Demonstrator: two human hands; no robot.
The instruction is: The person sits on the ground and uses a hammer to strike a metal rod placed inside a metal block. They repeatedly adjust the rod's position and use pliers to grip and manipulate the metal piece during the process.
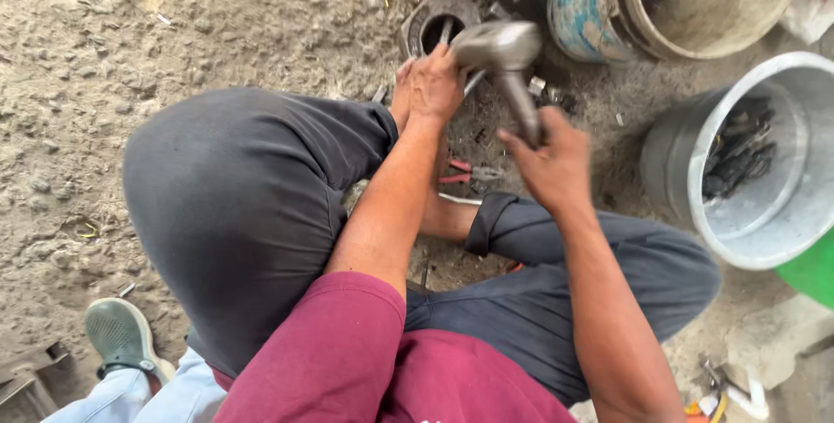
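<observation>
Maroon sleeves point(347, 353) and dark trousers point(234, 206) fill the lower part of the view, since the person is seen squatting on sandy ground point(104, 49). A hammer point(508, 62) with a heavy grey metal head and a dark handle is gripped by the right hand point(552, 162), whose fingers are closed around the lower end of the handle; the head is blurred and is raised just above the left hand. The left hand point(434, 84) is closed around a thin metal rod point(446, 34), which is held upright over a round, rusty metal part point(434, 19) with a dark hole in its middle. This part lies on the ground directly in front of the knees, near the top centre of the view. How the rod meets the part cannot be told, because the hand and the hammer head cover it. Pliers with red handles point(460, 171) are seen on the ground between the two forearms, partly hidden. To the right, a grey metal tub point(782, 214) holding dark pieces is cut off by the frame, and a worn blue bucket point(591, 6) is placed behind it, also cut off at the top. At the lower left, a green shoe point(122, 336) and a pale trouser leg of another person are shown only in part.
</observation>
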